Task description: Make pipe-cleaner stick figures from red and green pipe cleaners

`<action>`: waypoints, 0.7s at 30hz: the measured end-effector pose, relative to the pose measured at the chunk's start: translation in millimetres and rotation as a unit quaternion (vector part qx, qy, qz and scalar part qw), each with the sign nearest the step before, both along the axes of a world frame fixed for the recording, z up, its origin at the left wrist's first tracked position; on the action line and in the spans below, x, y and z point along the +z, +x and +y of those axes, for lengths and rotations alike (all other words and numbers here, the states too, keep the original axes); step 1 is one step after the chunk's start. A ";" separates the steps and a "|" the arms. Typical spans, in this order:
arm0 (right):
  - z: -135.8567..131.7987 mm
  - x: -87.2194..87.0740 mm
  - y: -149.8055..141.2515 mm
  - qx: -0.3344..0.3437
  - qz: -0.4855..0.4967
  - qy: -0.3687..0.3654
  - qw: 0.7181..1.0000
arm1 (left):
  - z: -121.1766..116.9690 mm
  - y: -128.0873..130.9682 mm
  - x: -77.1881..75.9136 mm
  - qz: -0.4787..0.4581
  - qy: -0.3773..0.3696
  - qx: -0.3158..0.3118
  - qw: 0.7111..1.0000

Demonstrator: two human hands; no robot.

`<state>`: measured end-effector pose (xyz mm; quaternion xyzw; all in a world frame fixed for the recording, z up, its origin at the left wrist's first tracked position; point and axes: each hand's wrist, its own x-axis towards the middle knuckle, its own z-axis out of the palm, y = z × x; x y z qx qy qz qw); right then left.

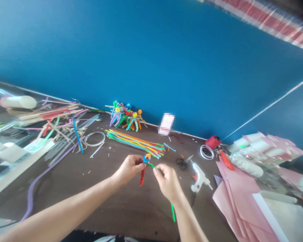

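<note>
Seemingly pinching a blue-and-orange piece (pixel 145 159) with the grip of the left hand (pixel 131 168) and a green stem (pixel 150 165) with the right hand (pixel 168 180), over the bench (pixel 103 213), nearer than a colourful bundle (pixel 133 142); cannot trace the stem where hidden by the palm.

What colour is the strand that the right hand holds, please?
The strand in the right hand is green, seen best in the head view.

Slender bare forearms (pixel 86 197), bare hands (pixel 128 170)
</note>
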<state>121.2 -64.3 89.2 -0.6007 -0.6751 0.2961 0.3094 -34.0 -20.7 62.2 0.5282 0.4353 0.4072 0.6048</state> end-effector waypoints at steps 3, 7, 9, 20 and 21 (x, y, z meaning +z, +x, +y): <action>3.3 4.0 5.0 -0.005 0.016 -0.001 1.000 | 1.0 -2.5 4.2 -0.001 -0.012 -0.041 0.999; 10.8 2.2 9.0 -0.009 0.110 -0.045 0.993 | 2.3 -5.0 6.4 -0.078 -0.083 -0.092 0.989; 13.6 -3.3 8.4 -0.010 0.167 -0.093 0.982 | 2.7 -5.2 5.0 -0.122 -0.121 -0.093 0.981; 8.7 -33.1 -8.9 -0.021 0.160 -0.112 0.981 | 0.1 7.2 -10.6 -0.170 -0.137 0.035 0.975; 8.1 -31.7 -9.5 -0.015 0.145 -0.109 0.983 | -0.3 7.9 -10.9 -0.159 -0.124 0.042 0.978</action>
